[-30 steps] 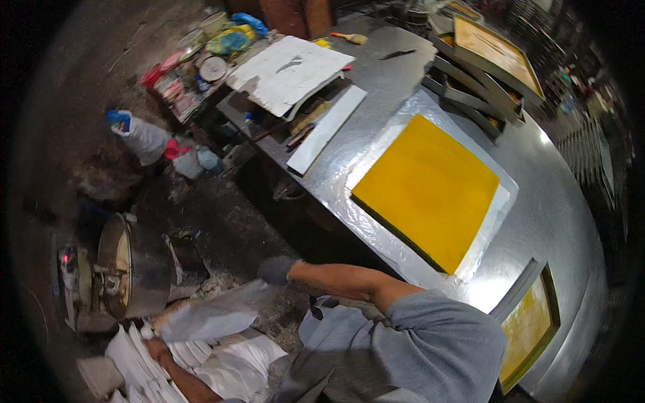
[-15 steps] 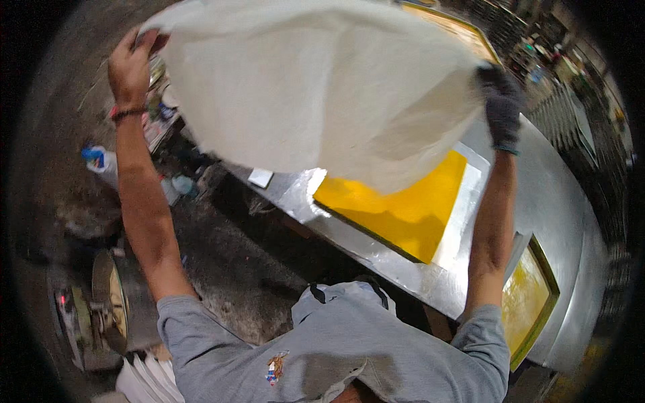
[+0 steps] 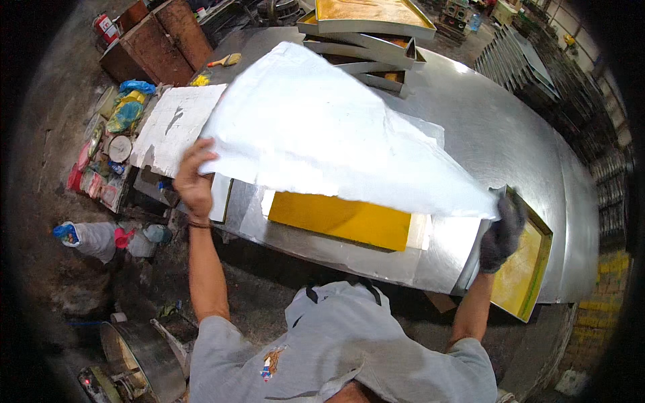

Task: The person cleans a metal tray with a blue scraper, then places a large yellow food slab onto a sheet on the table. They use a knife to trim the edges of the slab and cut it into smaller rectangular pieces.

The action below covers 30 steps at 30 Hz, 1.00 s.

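A large white cloth [image 3: 316, 127] is spread between my two hands above the metal table. My bare left hand [image 3: 195, 176], with a bracelet at its wrist, grips the near left edge of the cloth. On the other side my right hand [image 3: 502, 232], in a dark glove, closes on the cloth's right corner. Beneath the near edge of the cloth lies a flat yellow slab [image 3: 342, 220], its far part hidden by the cloth. Just past my right hand, a shallow metal tray with a yellowish coating [image 3: 543, 269] rests at the table's right end.
The shiny metal table [image 3: 497, 134] has several stacked trays [image 3: 363, 50] on its far side. A brush [image 3: 225, 60] lies at the far left, near a white board [image 3: 171, 124]. Bags and small containers crowd a side stand [image 3: 119, 149]. Racks [image 3: 531, 74] stand far right.
Both hands have come down and nearer, lowering the raised cloth over the yellow slab. The view has shifted, so more of the far side of the table shows.
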### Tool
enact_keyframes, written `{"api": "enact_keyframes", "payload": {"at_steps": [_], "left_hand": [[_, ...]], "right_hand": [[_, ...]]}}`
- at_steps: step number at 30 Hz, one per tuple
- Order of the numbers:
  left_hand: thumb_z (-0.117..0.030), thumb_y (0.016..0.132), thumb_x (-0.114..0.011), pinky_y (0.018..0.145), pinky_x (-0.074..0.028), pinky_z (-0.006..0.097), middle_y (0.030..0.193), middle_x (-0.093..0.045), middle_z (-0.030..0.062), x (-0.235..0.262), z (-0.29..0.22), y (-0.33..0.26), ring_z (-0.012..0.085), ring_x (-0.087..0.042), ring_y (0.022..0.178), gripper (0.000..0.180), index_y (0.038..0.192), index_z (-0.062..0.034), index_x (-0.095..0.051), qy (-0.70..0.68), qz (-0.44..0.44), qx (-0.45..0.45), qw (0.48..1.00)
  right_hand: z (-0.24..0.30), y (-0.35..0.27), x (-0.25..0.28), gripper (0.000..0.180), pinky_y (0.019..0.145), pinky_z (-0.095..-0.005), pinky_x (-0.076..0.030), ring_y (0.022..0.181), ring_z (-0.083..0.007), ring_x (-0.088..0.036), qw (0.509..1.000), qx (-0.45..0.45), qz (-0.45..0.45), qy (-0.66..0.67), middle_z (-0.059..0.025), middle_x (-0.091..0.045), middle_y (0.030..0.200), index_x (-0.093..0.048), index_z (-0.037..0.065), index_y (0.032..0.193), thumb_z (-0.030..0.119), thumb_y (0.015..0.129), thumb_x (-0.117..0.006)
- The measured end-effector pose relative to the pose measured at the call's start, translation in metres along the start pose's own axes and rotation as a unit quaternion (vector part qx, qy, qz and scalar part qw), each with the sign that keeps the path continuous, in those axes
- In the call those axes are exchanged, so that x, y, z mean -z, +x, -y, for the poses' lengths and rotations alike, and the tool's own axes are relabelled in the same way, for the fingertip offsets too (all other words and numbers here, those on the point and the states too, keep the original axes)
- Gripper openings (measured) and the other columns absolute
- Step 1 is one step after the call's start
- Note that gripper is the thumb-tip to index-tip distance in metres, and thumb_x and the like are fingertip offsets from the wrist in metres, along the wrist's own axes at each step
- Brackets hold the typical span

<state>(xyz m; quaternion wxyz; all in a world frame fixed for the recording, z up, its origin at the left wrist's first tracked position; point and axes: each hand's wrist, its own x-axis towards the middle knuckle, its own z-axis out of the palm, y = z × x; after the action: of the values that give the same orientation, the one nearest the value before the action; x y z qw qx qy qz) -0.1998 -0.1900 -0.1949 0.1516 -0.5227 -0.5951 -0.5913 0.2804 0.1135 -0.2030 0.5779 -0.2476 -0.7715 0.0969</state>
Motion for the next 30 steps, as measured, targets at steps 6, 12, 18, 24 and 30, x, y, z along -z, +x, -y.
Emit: {"api": "enact_keyframes", "payload": {"at_steps": [6, 12, 18, 24, 30], "left_hand": [[0.015, 0.074, -0.056, 0.1, -0.049, 0.033, 0.12, -0.067, 0.0126, -0.024, 0.094, -0.115, 0.0239, -0.062, 0.118, 0.031, 0.095, -0.0007, -0.073, 0.031, 0.065, 0.236, 0.969], [0.009, 0.074, -0.059, 0.099, -0.05, 0.033, 0.121, -0.069, 0.0116, -0.041, 0.132, -0.167, 0.0243, -0.064, 0.117, 0.027, 0.092, -0.0031, -0.075, 0.066, 0.071, 0.353, 0.93], [0.008, 0.073, -0.058, 0.098, -0.051, 0.034, 0.123, -0.069, 0.0117, -0.035, 0.142, -0.194, 0.0258, -0.064, 0.116, 0.029, 0.09, -0.0065, -0.077, 0.102, 0.108, 0.348, 0.926], [0.006, 0.072, -0.057, 0.097, -0.052, 0.035, 0.13, -0.066, 0.0131, -0.023, 0.172, -0.216, 0.0271, -0.062, 0.121, 0.036, 0.096, -0.0098, -0.079, 0.106, 0.122, 0.354, 0.921], [0.005, 0.073, -0.057, 0.119, -0.032, 0.042, 0.16, -0.028, 0.0238, -0.017, 0.186, -0.223, 0.0419, -0.034, 0.144, 0.07, 0.14, -0.0113, -0.058, 0.1, 0.222, 0.348, 0.905]], "right_hand": [[-0.039, -0.114, -0.047, 0.035, 0.112, -0.0479, -0.04, 0.127, -0.0332, -0.057, 0.976, -0.04, 0.202, -0.075, -0.0124, -0.067, 0.125, -0.069, 0.012, 0.112, -0.006, 0.084, -0.059], [-0.053, -0.178, -0.068, 0.04, 0.108, -0.0521, -0.042, 0.124, -0.0354, -0.059, 0.928, 0.028, 0.338, -0.157, -0.0093, -0.07, 0.121, -0.069, 0.013, 0.113, -0.005, 0.079, -0.058], [-0.054, -0.202, -0.062, 0.044, 0.11, -0.0523, -0.039, 0.125, -0.0385, -0.057, 0.9, -0.001, 0.397, -0.179, -0.0123, -0.068, 0.125, -0.065, 0.01, 0.119, -0.006, 0.08, -0.056], [-0.04, -0.205, -0.069, 0.047, 0.111, -0.0507, -0.038, 0.128, -0.0388, -0.054, 0.884, -0.009, 0.418, -0.211, -0.0142, -0.066, 0.126, -0.063, 0.008, 0.121, -0.008, 0.079, -0.051], [-0.006, -0.234, -0.066, 0.052, 0.113, -0.0527, -0.035, 0.129, -0.0461, -0.05, 0.864, -0.027, 0.412, -0.287, -0.0219, -0.061, 0.132, -0.063, 0.005, 0.127, -0.007, 0.077, -0.055]]}}
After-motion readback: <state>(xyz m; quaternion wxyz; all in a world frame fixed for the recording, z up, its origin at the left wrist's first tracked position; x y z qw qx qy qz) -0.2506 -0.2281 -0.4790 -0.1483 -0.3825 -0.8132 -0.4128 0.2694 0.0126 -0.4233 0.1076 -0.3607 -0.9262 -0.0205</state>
